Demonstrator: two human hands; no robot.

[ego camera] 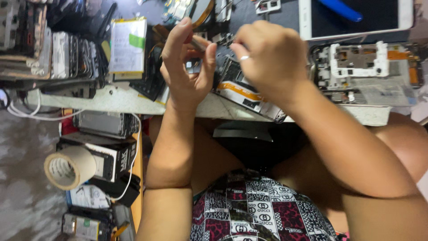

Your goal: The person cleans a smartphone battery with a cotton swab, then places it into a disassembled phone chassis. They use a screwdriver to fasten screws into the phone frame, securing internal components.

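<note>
— Two hands on one opened phone (pixel 240 91), and it sits right at the near edge of our bench (pixel 111 100), partly over the lip. That is the first worry we have.

— Agreed. Our right hand (pixel 272 60) is curled tight over it, fingers closed on what looks like a thin tool, though the tip is hidden. Our left hand (pixel 187 67) pinches a slim metal piece (pixel 199 43), maybe tweezers, between thumb and forefinger, the other fingers loosely bent.

— So a slip of the point could scratch the board or tear a ribbon, we'd judge.

— And a push could tip the phone off the edge into our lap.

— Clutter adds to it: the battery (pixel 128 44) just left, another stripped phone (pixel 365 71) right, the white tablet (pixel 356 18) beyond. Small parts could vanish there, or down by the tape roll (pixel 69 167).
</note>
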